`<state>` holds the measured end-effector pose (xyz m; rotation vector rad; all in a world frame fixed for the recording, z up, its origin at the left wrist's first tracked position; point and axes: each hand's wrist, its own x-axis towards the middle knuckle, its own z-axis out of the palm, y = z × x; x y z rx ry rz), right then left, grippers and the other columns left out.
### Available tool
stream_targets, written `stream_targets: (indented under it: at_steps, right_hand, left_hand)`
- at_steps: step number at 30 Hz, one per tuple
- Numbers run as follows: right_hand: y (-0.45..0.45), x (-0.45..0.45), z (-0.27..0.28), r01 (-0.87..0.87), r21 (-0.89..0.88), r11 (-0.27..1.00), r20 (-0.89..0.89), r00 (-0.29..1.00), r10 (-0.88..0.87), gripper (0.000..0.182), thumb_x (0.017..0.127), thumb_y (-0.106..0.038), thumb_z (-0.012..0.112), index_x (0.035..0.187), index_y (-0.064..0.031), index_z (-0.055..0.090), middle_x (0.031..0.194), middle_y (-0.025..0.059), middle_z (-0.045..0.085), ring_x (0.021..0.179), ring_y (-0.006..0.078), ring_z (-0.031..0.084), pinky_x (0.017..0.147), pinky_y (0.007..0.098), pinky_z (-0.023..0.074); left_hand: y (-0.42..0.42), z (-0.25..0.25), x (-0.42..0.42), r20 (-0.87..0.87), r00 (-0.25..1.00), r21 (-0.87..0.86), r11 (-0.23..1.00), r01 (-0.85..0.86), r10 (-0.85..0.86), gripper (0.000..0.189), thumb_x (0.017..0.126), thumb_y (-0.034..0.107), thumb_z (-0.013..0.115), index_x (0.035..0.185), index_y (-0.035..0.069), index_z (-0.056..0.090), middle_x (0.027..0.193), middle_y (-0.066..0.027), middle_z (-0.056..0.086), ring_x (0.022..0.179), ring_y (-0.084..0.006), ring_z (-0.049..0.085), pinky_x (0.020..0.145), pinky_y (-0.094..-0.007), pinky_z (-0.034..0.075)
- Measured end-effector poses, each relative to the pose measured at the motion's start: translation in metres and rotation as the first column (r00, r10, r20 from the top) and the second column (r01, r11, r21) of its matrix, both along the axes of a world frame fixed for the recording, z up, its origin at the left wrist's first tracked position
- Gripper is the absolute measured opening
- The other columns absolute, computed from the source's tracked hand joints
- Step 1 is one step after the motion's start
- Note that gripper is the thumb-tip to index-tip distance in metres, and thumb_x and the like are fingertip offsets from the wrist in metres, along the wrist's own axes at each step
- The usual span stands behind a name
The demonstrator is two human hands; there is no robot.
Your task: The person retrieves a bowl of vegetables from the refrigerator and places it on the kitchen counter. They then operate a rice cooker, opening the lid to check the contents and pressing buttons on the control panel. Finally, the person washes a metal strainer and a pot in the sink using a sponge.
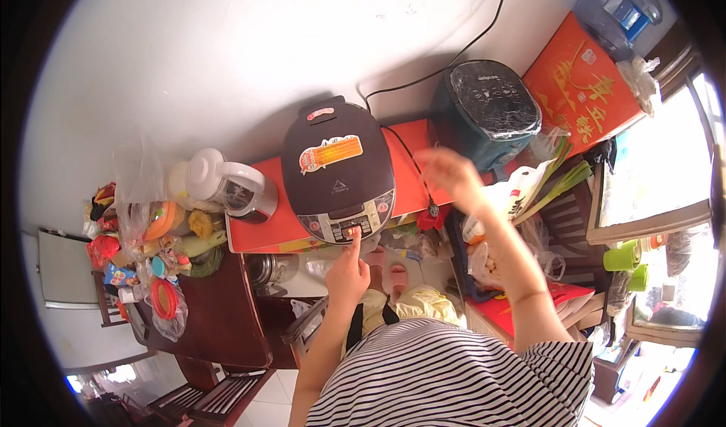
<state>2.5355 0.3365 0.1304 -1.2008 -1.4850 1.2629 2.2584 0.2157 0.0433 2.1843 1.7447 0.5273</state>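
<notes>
A dark rice cooker with a silver control panel and a lit red display stands on a red surface. My left hand reaches up from below, its index finger extended onto the panel beside the display and its other fingers curled, holding nothing. Blurred by motion, my right hand hovers to the right of the cooker, with nothing visible in it. Beneath and left of it, a black power cord runs down to a loose plug at the red surface's front edge.
An electric kettle stands left of the cooker. At right are a green air fryer, a red box, spring onions and a bag of eggs. Bagged food and jars crowd the brown table.
</notes>
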Motion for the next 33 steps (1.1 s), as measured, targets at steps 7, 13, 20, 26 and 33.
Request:
stream_targets:
  at_steps: [7,13,20,26,33]
  right_hand:
    - [-0.079,-0.071,-0.082,-0.06,-0.037,0.998,0.46,0.885,0.07,0.069,0.079,-0.01,0.053,0.145,-0.0211,0.035,0.069,0.0138,0.061,0.061,0.032,0.061,0.061,0.0416,0.0495]
    - [-0.078,-0.089,-0.086,-0.093,0.146,0.985,0.703,0.71,-0.037,0.075,0.077,-0.014,0.054,0.148,-0.0224,0.029,0.064,0.0116,0.06,0.055,0.0289,0.061,0.055,0.0406,0.051]
    - [-0.086,-0.089,-0.091,-0.118,0.184,0.976,0.764,0.641,-0.066,0.078,0.076,-0.014,0.055,0.149,-0.0187,0.026,0.053,0.008,0.055,0.043,0.026,0.056,0.045,0.0399,0.0483]
    - [-0.087,-0.093,-0.095,-0.111,0.218,0.97,0.77,0.63,-0.101,0.079,0.076,-0.015,0.054,0.149,-0.0165,0.024,0.047,0.0073,0.051,0.039,0.026,0.053,0.043,0.0402,0.047]
    - [-0.088,-0.098,-0.091,-0.09,0.164,0.982,0.769,0.636,-0.071,0.084,0.075,-0.012,0.054,0.151,-0.0184,0.019,0.048,0.0096,0.052,0.042,0.0287,0.054,0.044,0.0416,0.0463]
  left_hand:
    - [-0.021,-0.004,0.001,-0.023,0.997,-0.112,0.991,-0.079,0.077,0.084,0.077,0.004,0.057,0.15,0.016,0.019,0.077,-0.0112,0.061,0.067,-0.0285,0.061,0.055,-0.0417,0.05]
    - [-0.029,-0.007,0.003,-0.039,0.987,-0.138,0.978,-0.157,0.153,0.084,0.077,0.004,0.057,0.15,0.016,0.018,0.08,-0.0126,0.062,0.068,-0.0303,0.062,0.055,-0.0428,0.05]
    - [-0.027,-0.011,-0.001,-0.029,0.984,-0.054,0.983,-0.178,0.176,0.082,0.077,0.005,0.058,0.15,0.016,0.022,0.082,-0.0109,0.064,0.068,-0.0297,0.061,0.057,-0.0416,0.05]
    - [-0.02,-0.01,-0.005,-0.026,0.987,-0.004,0.987,-0.16,0.16,0.075,0.077,0.005,0.058,0.146,0.016,0.032,0.082,-0.0082,0.064,0.067,-0.029,0.061,0.057,-0.0416,0.051]
    - [0.002,0.006,-0.011,0.001,0.988,0.063,0.986,-0.152,0.152,0.064,0.08,0.007,0.056,0.142,0.009,0.039,0.11,-0.0129,0.059,0.103,-0.0314,0.055,0.081,-0.0414,0.047]
